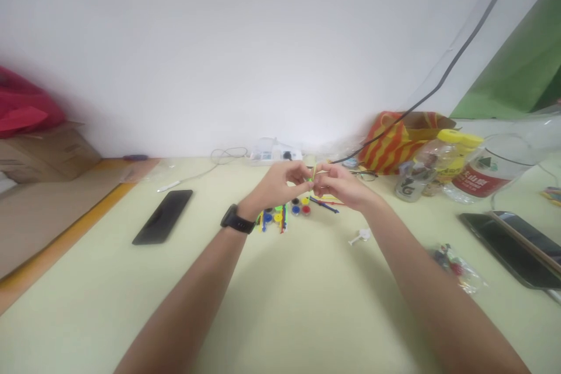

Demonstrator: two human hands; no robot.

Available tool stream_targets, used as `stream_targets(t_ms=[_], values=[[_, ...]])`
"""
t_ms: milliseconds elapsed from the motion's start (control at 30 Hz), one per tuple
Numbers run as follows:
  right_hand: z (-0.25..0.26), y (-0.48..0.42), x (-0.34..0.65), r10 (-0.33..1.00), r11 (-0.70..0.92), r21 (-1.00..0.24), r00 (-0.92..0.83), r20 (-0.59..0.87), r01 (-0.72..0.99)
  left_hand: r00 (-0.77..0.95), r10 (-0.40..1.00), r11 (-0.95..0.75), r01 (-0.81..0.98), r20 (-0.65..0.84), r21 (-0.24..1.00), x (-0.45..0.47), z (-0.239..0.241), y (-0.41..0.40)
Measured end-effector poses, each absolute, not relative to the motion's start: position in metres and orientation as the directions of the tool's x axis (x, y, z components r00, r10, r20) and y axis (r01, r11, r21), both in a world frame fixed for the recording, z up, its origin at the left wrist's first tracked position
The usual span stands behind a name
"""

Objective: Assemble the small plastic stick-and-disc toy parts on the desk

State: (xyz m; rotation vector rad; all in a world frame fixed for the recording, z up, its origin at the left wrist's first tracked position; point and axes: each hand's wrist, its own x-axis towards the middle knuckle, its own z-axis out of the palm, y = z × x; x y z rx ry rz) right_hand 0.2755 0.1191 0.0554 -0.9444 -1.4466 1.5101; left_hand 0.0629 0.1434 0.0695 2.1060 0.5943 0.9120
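Note:
My left hand [283,183] and my right hand [339,185] meet over the middle of the table. Both are closed in a pinch on a small, thin yellow-green plastic piece [312,175], whose exact kind is too small to make out. Below them lie round discs in several colours, among them a red disc [305,210], a blue disc [267,218] and a yellow disc [278,218]. A dark blue plastic stick [324,205] rests under my right hand. Nearer my right forearm is a small white plastic piece [360,236]. My hands hide some of the parts.
A black phone [163,217] lies left, a white cable [193,178] behind it. At right are a clear bag of small parts [458,269], more phones [511,248], a large bottle [480,178], a small bottle [409,181] and a striped bag [385,143]. Cardboard [52,204] covers the left side.

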Motion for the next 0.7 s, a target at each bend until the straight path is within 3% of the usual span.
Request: stream_targets(t_ms=[167, 300, 467, 600, 700], values=[[0.055, 0.117, 0.267, 0.936, 0.042, -0.998, -0.351, 0.024, 0.042, 0.666, 0.644, -0.602, 0.138, 0.376, 0.787, 0.065, 0.068, 0.143], [0.051, 0.119, 0.269, 0.954, 0.123, -0.942, -0.298, 0.026, 0.311, 0.690, 0.667, -0.538, 0.187, 0.279, 0.822, 0.064, 0.063, 0.141], [0.042, 0.127, 0.288, 0.971, 0.126, -0.613, -0.223, -0.085, 0.780, 0.782, 0.613, -0.561, 0.326, 0.117, 0.761, 0.077, 0.049, 0.131], [0.045, 0.125, 0.305, 0.952, 0.101, -0.508, -0.231, -0.201, 0.856, 0.879, 0.472, -0.700, 0.330, 0.065, 0.633, 0.100, 0.034, 0.117], [0.058, 0.118, 0.315, 0.939, 0.086, -0.433, -0.218, -0.266, 0.897, 0.893, 0.450, -0.719, 0.349, 0.020, 0.601, 0.105, 0.030, 0.113]])
